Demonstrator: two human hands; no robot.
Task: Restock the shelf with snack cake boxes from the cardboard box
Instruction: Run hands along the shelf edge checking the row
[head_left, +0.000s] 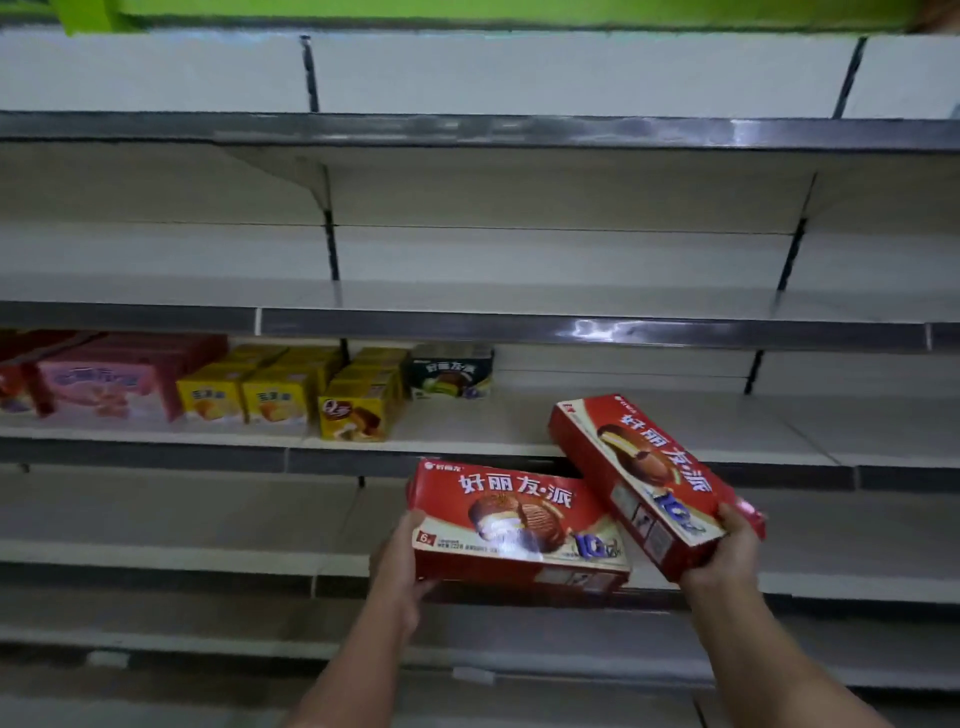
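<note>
I hold two red snack cake boxes in front of the shelving. My left hand (402, 561) grips the left end of one red box (514, 525), which lies roughly level with its printed face up. My right hand (730, 553) grips the near end of a second red box (644, 478), tilted with its far end pointing up and left over the third shelf (649, 431). The two boxes overlap slightly near the middle. The cardboard box is out of view.
On the third shelf's left half stand pink boxes (104, 384), yellow boxes (244, 395), a yellow box with a chocolate cake picture (356, 410) and a dark green box (451, 371). More shelves run above (519, 296) and below (208, 519).
</note>
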